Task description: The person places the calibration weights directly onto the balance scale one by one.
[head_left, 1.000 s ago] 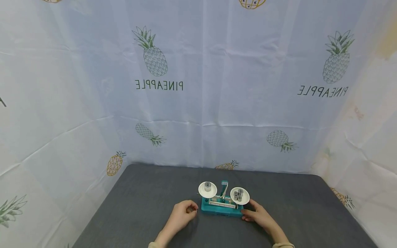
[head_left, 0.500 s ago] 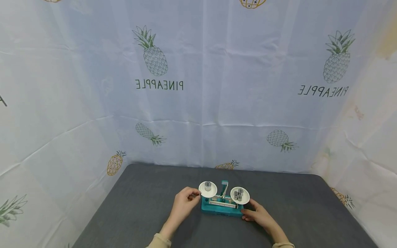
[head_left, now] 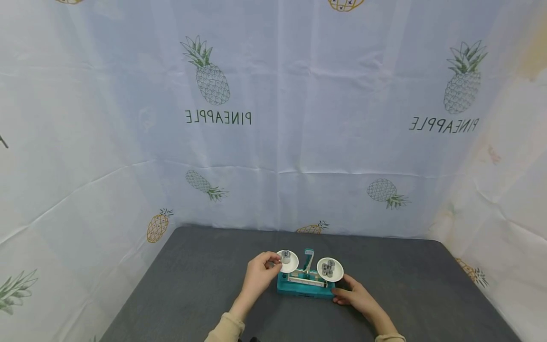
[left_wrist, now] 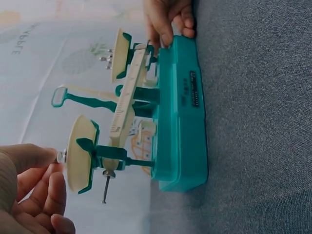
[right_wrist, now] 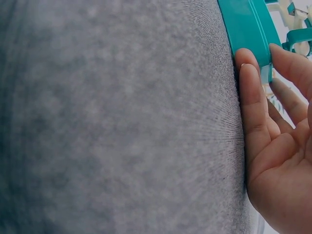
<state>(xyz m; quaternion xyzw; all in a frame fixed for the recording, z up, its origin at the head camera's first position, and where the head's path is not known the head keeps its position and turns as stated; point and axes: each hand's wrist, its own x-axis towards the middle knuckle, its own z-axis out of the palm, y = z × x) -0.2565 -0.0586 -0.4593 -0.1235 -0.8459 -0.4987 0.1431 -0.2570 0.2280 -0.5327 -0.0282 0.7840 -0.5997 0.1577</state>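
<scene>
A teal balance scale [head_left: 304,289] with two cream pans stands on the dark table. On its left pan [head_left: 294,267] sits a metal weight [head_left: 286,257]; the right pan [head_left: 337,275] bears several smaller weights [head_left: 328,267]. My left hand [head_left: 259,274] is at the left pan's near-left edge, thumb and forefinger pinching a small metal weight [left_wrist: 61,156] against the pan's face, largely covered by the thumb. Its other fingers are curled below. My right hand [head_left: 358,295] grips the right end of the scale's base [right_wrist: 251,29], fingers on either side of the corner.
A grey cloth [head_left: 205,266] covers the table. A pineapple-print curtain [head_left: 325,142] hangs behind and at both sides. The scale's upright pointer [head_left: 308,259] stands between the pans, with a graduated beam [left_wrist: 127,92] in front.
My left hand has risen from beside the base, moved away from me and to the right, and reached over the left pan. The right hand has stayed at the base.
</scene>
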